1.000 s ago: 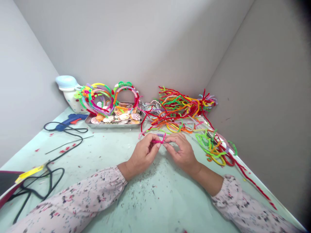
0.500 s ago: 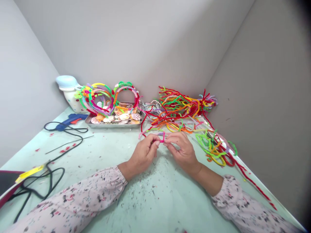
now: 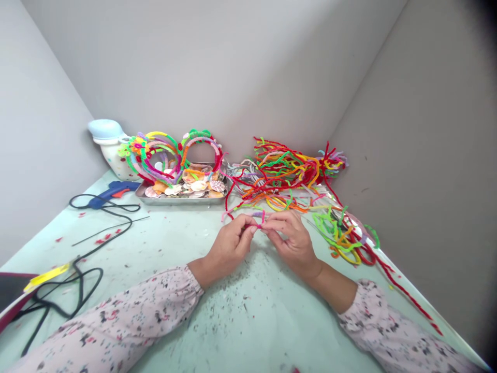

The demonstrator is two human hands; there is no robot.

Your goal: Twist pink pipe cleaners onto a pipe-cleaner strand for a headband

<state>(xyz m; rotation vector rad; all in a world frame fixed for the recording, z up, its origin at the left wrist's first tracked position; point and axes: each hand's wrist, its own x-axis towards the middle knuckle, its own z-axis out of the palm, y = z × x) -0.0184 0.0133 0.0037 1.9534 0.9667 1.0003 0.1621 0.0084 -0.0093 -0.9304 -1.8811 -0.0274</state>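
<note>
A short bright pink pipe cleaner [image 3: 263,217] is pinched between my two hands over the middle of the table. One end of it sticks up between the fingertips; the rest is mostly covered by fingers. My left hand [image 3: 232,243] grips it between thumb and forefinger. From the other side my right hand [image 3: 291,242] closes thumb and fingertips on the same piece, almost touching the left. Just behind the hands lie loose pipe cleaners, one of them lilac and pink [image 3: 256,214].
Behind stands a metal tray [image 3: 182,201] of seashells, with colourful pipe-cleaner headbands [image 3: 155,155] on it. A pipe-cleaner heap [image 3: 287,168] lies back right, tangled ones [image 3: 341,238] nearer. At left are a blue glue gun [image 3: 106,197], black cord [image 3: 91,252] and a white, blue-lidded container [image 3: 112,155].
The fingers have shifted slightly, and the pink pipe cleaner's upright end has moved a touch to the right. Both hands keep their pinch on it.
</note>
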